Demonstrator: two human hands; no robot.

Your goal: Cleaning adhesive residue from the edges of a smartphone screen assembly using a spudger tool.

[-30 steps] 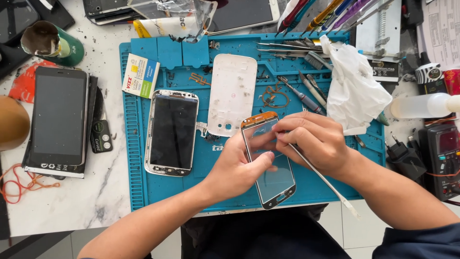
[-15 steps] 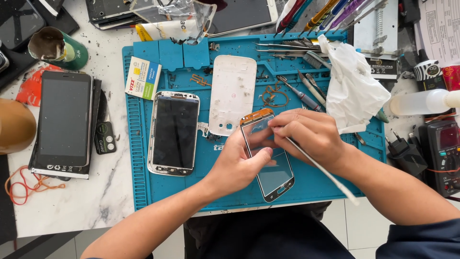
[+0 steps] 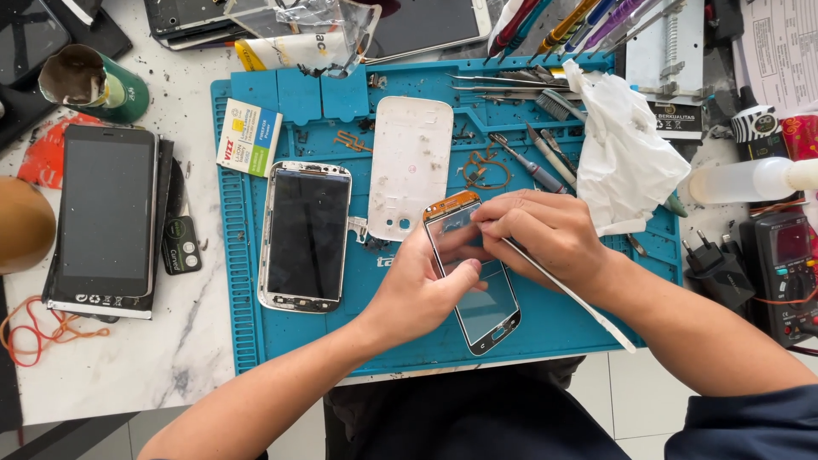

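While the left hand [image 3: 417,290] is gripping the lower edge of a thin, glossy glass phone panel [image 3: 477,281] with thumb and fingers, the right hand [image 3: 545,234] is pinching a slim white strip tool [image 3: 579,298] against the panel's upper part. That panel is lying tilted on the ribbed blue rubber mat [image 3: 298,341], just right of a dark-screened phone [image 3: 307,234] and below a matte white back cover [image 3: 409,166]. Crumpled white tissue [image 3: 626,158] is resting nearby; a green cup [image 3: 94,85], its contents unclear, is standing well apart.

Hands: two, left hand [image 3: 417,290], right hand [image 3: 545,234]
Glass panels: one [image 3: 490,311]
Phones with dark screens: two [image 3: 305,234] [image 3: 106,213]
White back covers: one [image 3: 409,166]
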